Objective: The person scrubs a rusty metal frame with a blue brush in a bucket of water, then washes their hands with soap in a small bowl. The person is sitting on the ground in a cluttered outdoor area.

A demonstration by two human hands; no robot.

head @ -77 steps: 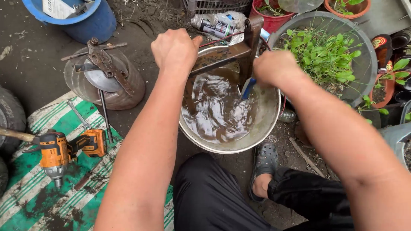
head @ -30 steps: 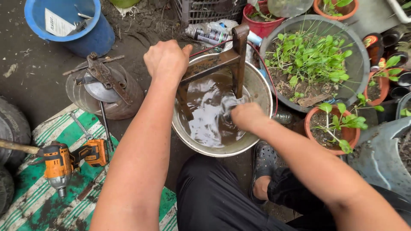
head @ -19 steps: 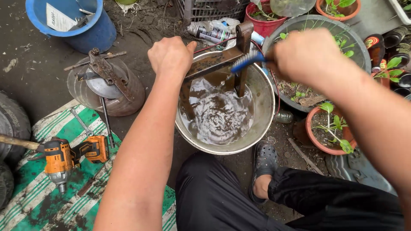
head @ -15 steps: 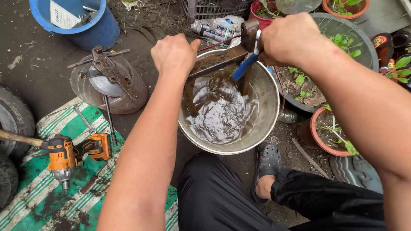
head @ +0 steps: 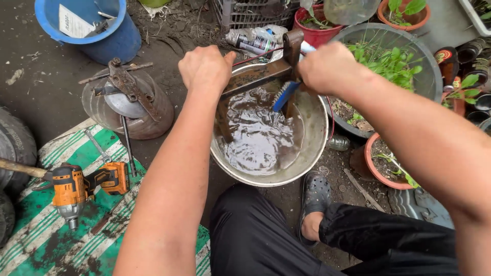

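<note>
A metal basin (head: 313,153) full of murky brown water stands between my knees. My left hand (head: 204,67) grips a rusty brown metal bracket (head: 255,76) that spans the basin's far rim, with one leg dipping into the water. My right hand (head: 330,66) is closed on a blue-handled brush (head: 284,96), whose head presses against the bracket's right upright just above the water.
An orange cordless impact driver (head: 76,186) lies on a green-and-white striped mat (head: 46,240) at left. A domed metal part with a rusty clamp (head: 128,99), a blue bucket (head: 89,25), tyres (head: 15,145), several potted plants (head: 394,66) and a plastic crate surround the basin.
My right hand lifted out of the water with the brush and went to the bracket's right end. It now scrubs slightly lower on the upright. The left hand kept its grip.
</note>
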